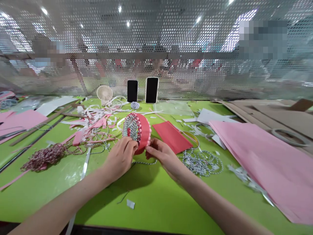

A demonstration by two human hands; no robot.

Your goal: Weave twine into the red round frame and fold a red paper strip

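A round red paper craft piece (143, 130) stands on edge above the green table, its face coiled with black-and-white cord and its rims trimmed with pink frills. My left hand (123, 153) is closed on its lower left edge, fingers curled at the cord face. At the lower right rim, my right hand (160, 151) pinches the pink edging between thumb and fingers; the fingertips are partly hidden. A strand of the black-and-white cord (145, 163) trails onto the table below the hands. Right beside the piece lies a folded red paper sheet (172, 135).
Loose black-and-white cord (200, 162) and pink paper sheets (266, 156) lie right. A maroon cord bundle (46, 156) and pink paper scraps (97, 122) spread left. Two phones (152, 90) and a small fan (104, 93) stand before a perforated metal screen (186, 78). Cardboard (274, 112) lies far right.
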